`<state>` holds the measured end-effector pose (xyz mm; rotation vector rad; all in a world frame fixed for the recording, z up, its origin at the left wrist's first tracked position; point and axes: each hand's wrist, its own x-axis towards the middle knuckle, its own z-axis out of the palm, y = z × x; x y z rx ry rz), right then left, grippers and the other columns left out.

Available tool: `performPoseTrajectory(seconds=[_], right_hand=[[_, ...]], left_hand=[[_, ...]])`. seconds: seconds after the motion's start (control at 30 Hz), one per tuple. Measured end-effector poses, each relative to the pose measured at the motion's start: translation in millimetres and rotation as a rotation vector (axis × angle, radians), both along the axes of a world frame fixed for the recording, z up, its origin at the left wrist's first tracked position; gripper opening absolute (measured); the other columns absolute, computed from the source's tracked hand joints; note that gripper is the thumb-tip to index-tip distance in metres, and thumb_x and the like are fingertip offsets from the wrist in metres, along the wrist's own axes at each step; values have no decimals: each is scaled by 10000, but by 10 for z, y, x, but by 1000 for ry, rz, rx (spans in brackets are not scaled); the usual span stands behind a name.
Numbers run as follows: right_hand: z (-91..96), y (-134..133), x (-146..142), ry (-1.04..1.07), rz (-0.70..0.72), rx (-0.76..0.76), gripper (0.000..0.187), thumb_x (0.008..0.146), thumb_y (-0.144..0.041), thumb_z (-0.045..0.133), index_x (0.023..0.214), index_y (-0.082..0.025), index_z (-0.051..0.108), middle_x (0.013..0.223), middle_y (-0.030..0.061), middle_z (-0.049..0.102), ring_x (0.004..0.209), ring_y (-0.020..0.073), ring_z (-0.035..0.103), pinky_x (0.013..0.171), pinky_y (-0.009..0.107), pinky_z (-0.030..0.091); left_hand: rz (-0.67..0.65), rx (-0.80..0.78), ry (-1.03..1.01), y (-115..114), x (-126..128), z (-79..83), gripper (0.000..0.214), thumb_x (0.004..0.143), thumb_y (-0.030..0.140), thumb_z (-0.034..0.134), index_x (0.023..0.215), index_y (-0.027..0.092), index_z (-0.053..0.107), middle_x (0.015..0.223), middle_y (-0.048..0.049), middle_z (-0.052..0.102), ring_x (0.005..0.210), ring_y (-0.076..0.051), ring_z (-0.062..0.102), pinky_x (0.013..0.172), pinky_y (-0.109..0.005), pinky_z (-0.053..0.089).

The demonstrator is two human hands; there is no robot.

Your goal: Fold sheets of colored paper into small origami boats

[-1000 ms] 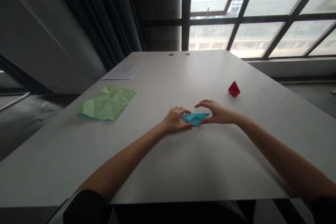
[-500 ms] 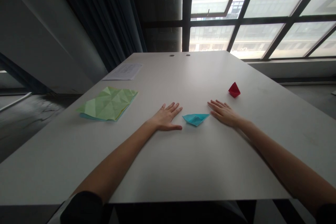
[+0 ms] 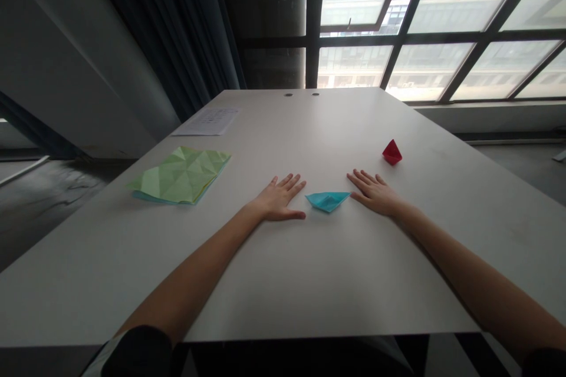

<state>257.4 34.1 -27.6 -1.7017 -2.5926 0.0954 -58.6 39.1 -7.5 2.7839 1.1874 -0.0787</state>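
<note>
Blue folded paper: resting on the white table, ahead of the wearer, in the gap between the 2 hands. Long axis runs left to right, roughly parallel to the table's near edge; 1 pointed end faces each hand, and a blunt corner points back toward the wearer. Right hand is nearer: its thumb tip meets or all but meets the paper's right end; contact cannot be told from this angle. Left hand sits just beside the left end, a strip of bare tabletop visible between. Pose: palms down, flat on the surface, fingers spread; left thumb stretched to the right, its tip a little nearer the wearer than the paper's left end; right fingers aimed forward and left. Neither hand grips or pinches anything. Farther out, left: green creased paper over a blue layer, well apart from the left hand. Right: red folded paper, peak up, beyond the right hand and apart from it. Beyond these, near the left edge: printed sheet, text illegible. Far end: 2 small round fittings in the tabletop; past them, dark blue curtain left, window ahead and right.
</note>
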Motion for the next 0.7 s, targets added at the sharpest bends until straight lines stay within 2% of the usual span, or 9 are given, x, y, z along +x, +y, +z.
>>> performPoseTrajectory(seconds=[0.13, 0.23, 0.33, 0.47, 0.57, 0.7], right_hand=[[-7, 7, 20, 47, 2, 21, 613, 851, -556, 259, 1377, -245, 214, 1434, 93, 238, 1313, 274, 193, 1016, 545, 193], [43, 20, 17, 145, 12, 69, 527, 860, -492, 320, 1315, -229, 354, 1361, 104, 382, 1262, 272, 313, 987, 512, 278], [187, -3, -56, 308, 44, 148, 415, 877, -400, 345, 1222, -205, 466, 1187, 100, 550, 1125, 232, 466, 920, 419, 383], [471, -131, -290, 415, 211, 225, 320, 870, -380, 388, 1033, -206, 602, 1010, 77, 631, 1003, 206, 518, 872, 361, 401], [626, -219, -492, 350, 333, 178, 307, 818, -411, 477, 997, -217, 632, 971, 64, 648, 965, 216, 515, 855, 358, 387], [691, -231, -666, 208, 361, 69, 252, 786, -381, 522, 947, -242, 657, 902, 45, 672, 925, 215, 528, 802, 348, 380]], left_hand=[[-3, 3, 1, 10, 3, -6, 905, 680, 746, 324, 1392, 233, 102, 1461, -106, 85, 1331, -294, 92, 1025, -519, 89], [-3, 6, 3, 16, 13, 1, 900, 684, 738, 336, 1392, 232, 106, 1460, -108, 90, 1330, -295, 98, 1026, -516, 90], [-5, 7, 11, 23, 27, 15, 899, 686, 733, 344, 1392, 231, 108, 1460, -110, 95, 1329, -298, 98, 1027, -514, 93], [-6, 12, 23, 32, 43, 25, 907, 686, 735, 338, 1393, 220, 101, 1460, -113, 93, 1331, -301, 84, 1025, -519, 94], [-7, 14, 22, 32, 46, 25, 905, 687, 739, 323, 1394, 223, 95, 1461, -110, 82, 1331, -301, 82, 1025, -523, 92], [-7, 23, 25, 25, 37, 34, 899, 689, 736, 327, 1393, 223, 103, 1460, -114, 86, 1330, -304, 87, 1024, -520, 103]])
